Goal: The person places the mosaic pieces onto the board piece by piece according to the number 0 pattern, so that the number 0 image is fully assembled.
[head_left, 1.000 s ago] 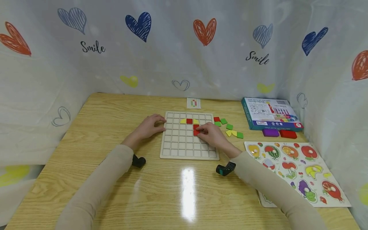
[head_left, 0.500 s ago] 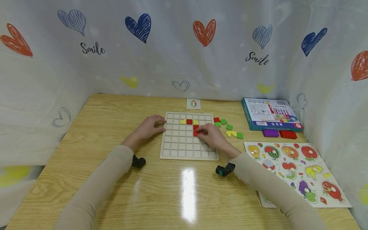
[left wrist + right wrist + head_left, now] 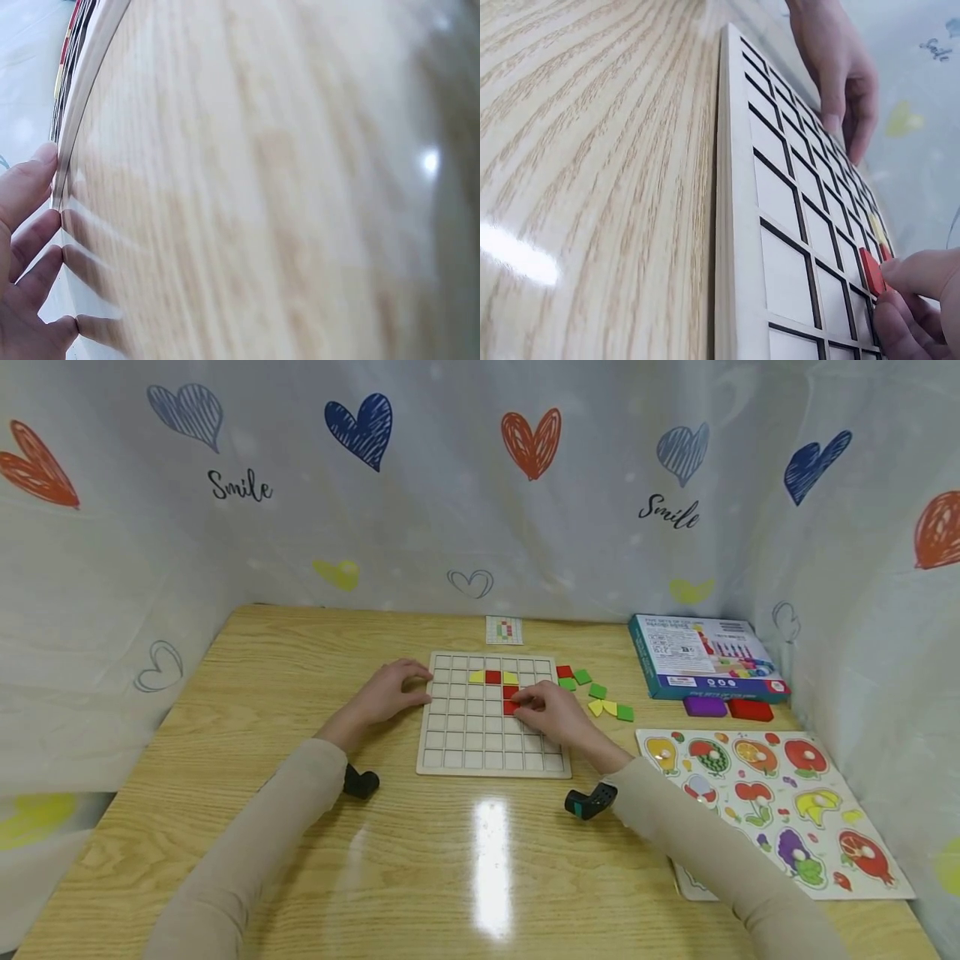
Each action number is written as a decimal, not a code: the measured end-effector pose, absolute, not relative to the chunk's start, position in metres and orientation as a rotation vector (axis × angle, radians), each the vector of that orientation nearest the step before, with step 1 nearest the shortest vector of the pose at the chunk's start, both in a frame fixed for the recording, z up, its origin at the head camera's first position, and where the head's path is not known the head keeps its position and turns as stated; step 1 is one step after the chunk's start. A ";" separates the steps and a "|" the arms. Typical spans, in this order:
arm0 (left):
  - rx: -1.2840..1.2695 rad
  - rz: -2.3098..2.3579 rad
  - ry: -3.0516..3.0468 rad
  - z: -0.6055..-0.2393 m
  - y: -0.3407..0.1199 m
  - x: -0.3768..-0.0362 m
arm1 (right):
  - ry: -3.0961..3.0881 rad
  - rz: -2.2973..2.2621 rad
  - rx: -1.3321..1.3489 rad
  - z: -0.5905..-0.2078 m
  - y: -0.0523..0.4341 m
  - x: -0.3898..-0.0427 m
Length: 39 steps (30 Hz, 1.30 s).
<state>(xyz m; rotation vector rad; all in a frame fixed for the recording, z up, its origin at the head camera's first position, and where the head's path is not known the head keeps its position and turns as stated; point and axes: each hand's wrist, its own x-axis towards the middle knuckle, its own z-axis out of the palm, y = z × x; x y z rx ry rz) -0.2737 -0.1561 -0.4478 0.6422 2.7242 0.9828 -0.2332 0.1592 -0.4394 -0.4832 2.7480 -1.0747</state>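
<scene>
My right hand (image 3: 553, 712) pinches a red square tile (image 3: 871, 271) between thumb and fingers over the pale wooden grid board (image 3: 495, 762). The tile stands slightly raised and tilted at its cell in the right wrist view; the fingers partly hide it. Just above it lies another red tile (image 3: 511, 692). Farther up, a red tile (image 3: 492, 677) sits in the grid between a yellow piece (image 3: 477, 677) and a second yellow piece (image 3: 510, 677). My left hand (image 3: 384, 693) rests at the board's left edge, the thumb (image 3: 34, 180) touching the rim and the fingers loosely spread.
Right of the board lie several loose green tiles (image 3: 597, 691), a red tile (image 3: 564, 671) and yellow pieces (image 3: 603, 707). A pattern card (image 3: 504, 630) lies behind the board. Farther right are a boxed set (image 3: 708, 656), a purple block (image 3: 705, 707), a red block (image 3: 750, 709) and a fruit puzzle (image 3: 780, 810).
</scene>
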 end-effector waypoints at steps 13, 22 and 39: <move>0.661 1.004 2.724 -0.445 -0.156 -0.272 | 2.676 -1.335 -0.210 -0.431 0.181 -0.240; 0.659 1.002 2.727 -0.445 -0.157 -0.271 | 2.675 -1.494 -0.003 -0.442 0.195 -0.253; 0.656 0.974 2.733 -0.447 -0.157 -0.275 | 2.694 -1.531 0.024 -0.449 0.204 -0.258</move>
